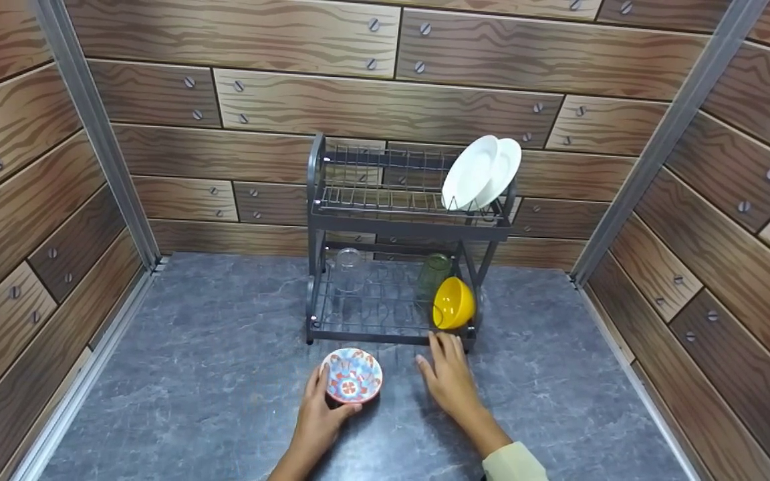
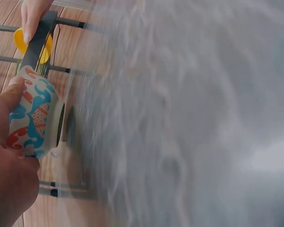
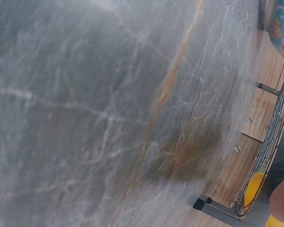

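Note:
A small bowl (image 1: pixel 352 375) with a red, blue and white pattern is gripped by my left hand (image 1: pixel 317 417), thumb at the near rim and fingers along its left side. In the left wrist view the patterned bowl (image 2: pixel 34 116) shows its outer wall and foot, held off the grey surface. My right hand (image 1: pixel 450 377) has its fingers extended toward the front rail of the dish rack (image 1: pixel 371 336), just below a yellow bowl (image 1: pixel 454 304). That bowl leans on its side at the right of the lower tier. Whether the fingertips touch the rail is unclear.
Two white plates (image 1: pixel 470 174) stand tilted at the right of the upper tier. On the lower tier are a clear glass (image 1: pixel 349 270) and a green glass (image 1: pixel 434 274). Wood-patterned walls (image 1: pixel 385 100) enclose the grey marbled surface (image 1: pixel 224 374).

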`<state>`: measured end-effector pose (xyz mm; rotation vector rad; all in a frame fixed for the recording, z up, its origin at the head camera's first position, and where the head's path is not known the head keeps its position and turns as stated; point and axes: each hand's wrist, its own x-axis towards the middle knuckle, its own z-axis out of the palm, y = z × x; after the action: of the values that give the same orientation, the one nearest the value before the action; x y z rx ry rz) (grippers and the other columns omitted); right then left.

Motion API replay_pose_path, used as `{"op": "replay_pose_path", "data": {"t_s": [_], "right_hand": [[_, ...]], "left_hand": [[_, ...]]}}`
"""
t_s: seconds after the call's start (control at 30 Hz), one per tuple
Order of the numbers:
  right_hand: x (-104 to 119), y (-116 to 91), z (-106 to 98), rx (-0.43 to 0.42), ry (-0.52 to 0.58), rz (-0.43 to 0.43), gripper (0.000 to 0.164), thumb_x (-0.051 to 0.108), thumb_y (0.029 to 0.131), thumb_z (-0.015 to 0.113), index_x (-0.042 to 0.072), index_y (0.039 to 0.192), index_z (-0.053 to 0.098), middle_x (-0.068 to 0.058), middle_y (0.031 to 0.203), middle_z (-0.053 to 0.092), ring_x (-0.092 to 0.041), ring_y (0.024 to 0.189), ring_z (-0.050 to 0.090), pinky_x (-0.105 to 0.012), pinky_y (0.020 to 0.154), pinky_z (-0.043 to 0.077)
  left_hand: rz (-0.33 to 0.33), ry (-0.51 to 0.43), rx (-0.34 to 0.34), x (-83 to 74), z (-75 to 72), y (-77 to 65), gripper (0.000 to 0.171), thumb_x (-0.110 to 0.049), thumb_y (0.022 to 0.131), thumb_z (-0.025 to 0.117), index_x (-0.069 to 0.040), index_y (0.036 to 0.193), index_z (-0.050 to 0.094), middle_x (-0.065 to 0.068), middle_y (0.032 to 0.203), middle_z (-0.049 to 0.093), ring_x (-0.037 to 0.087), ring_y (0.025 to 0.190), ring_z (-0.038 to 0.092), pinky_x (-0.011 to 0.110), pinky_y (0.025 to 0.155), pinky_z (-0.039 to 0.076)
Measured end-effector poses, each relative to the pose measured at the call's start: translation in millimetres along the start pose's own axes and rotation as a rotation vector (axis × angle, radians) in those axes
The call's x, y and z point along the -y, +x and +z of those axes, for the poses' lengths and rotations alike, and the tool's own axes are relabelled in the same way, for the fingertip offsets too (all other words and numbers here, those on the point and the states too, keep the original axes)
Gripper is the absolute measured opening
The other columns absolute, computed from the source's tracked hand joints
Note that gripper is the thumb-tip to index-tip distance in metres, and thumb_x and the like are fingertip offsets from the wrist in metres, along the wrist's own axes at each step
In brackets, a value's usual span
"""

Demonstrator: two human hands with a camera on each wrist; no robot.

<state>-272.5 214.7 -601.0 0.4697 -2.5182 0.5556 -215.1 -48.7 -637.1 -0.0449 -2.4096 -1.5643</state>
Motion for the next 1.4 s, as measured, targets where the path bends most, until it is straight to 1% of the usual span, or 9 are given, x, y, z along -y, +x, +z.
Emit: {"op": "replay_pose_path", "data": {"t_s": [0.17,0.37,0.57,0.73,0.93,1.03,1.13,1.27,1.4], "right_hand": [[0.6,0.0,0.2,0.007,-0.002,0.01,0.053,0.03,0.096,0.057,-0.002,0.137,0.049,-0.018,0.129,0.049,-0.034,0.127,0.04,-0.05,0.114,0.022],[0.4,-0.3,2.6,0.014,0.01,0.03,0.054,0.031,0.096,0.057,-0.003,0.136,0.049,-0.02,0.13,0.048,-0.038,0.129,0.038,-0.051,0.114,0.021],[1.0,0.1,3.1,0.02,0.017,0.041,0.053,0.031,0.096,0.056,-0.004,0.136,0.049,-0.02,0.13,0.049,-0.037,0.129,0.038,-0.051,0.114,0.021],[1.6,0.6,2.5,0.012,0.021,0.037,0.053,0.03,0.095,0.057,-0.004,0.135,0.05,-0.02,0.129,0.049,-0.036,0.129,0.038,-0.051,0.114,0.022],[1.4,1.0,2.5,0.018,0.013,0.046,0.053,0.029,0.095,0.058,-0.003,0.136,0.05,-0.02,0.13,0.049,-0.036,0.129,0.038,-0.05,0.114,0.022],[1.2,1.7,2.4,0.02,0.016,0.054,0.053,0.027,0.094,0.059,-0.003,0.136,0.049,-0.02,0.13,0.049,-0.037,0.13,0.037,-0.05,0.115,0.021],[1.6,1.6,2.3,0.025,0.016,0.057,0.052,0.027,0.095,0.059,-0.003,0.136,0.049,-0.02,0.131,0.049,-0.037,0.13,0.037,-0.049,0.115,0.021],[1.1,1.2,2.3,0.013,0.007,0.034,0.052,0.028,0.094,0.059,-0.004,0.135,0.05,-0.02,0.129,0.05,-0.037,0.128,0.039,-0.051,0.114,0.022],[0.2,1.5,2.9,-0.005,-0.001,0.008,0.053,0.027,0.093,0.061,-0.005,0.133,0.051,-0.02,0.126,0.05,-0.037,0.126,0.04,-0.053,0.113,0.023]], "left_hand": [[-0.004,0.008,-0.012,-2.9,6.5,-2.3,0.104,-0.028,0.062,0.087,0.004,0.145,0.034,0.023,0.148,0.032,0.038,0.133,0.036,0.05,0.106,0.035],[0.015,0.005,-0.035,-5.5,12.6,-11.6,0.104,-0.023,0.065,0.086,0.006,0.146,0.028,0.024,0.147,0.029,0.038,0.134,0.034,0.05,0.108,0.033],[-0.058,0.006,0.005,-7.6,14.6,-18.1,0.106,-0.02,0.068,0.085,0.006,0.148,0.022,0.028,0.149,0.022,0.043,0.136,0.026,0.053,0.109,0.029],[-0.085,0.012,0.038,-10.2,11.9,-25.0,0.106,-0.02,0.07,0.084,0.004,0.15,0.019,0.029,0.148,0.02,0.044,0.136,0.025,0.054,0.109,0.029],[-0.129,0.025,0.019,-10.8,4.1,-30.2,0.1,-0.022,0.072,0.083,-0.004,0.15,0.023,0.025,0.141,0.031,0.04,0.131,0.036,0.052,0.105,0.035],[-0.102,0.027,0.011,-8.1,-0.9,-26.0,0.101,-0.023,0.07,0.085,-0.004,0.149,0.026,0.023,0.136,0.034,0.039,0.127,0.04,0.051,0.104,0.037],[-0.045,0.036,0.045,-3.2,-7.2,-17.1,0.107,-0.027,0.065,0.087,-0.003,0.149,0.025,0.024,0.14,0.03,0.04,0.129,0.038,0.051,0.105,0.036],[0.031,0.097,0.142,0.1,-16.9,-3.0,0.116,-0.035,0.06,0.089,-0.006,0.151,0.022,0.021,0.15,0.019,0.041,0.135,0.03,0.055,0.105,0.034],[0.095,0.19,0.255,-4.4,-24.0,9.1,0.117,-0.039,0.059,0.088,-0.015,0.152,0.022,0.017,0.155,0.015,0.04,0.138,0.022,0.061,0.102,0.035]]}}
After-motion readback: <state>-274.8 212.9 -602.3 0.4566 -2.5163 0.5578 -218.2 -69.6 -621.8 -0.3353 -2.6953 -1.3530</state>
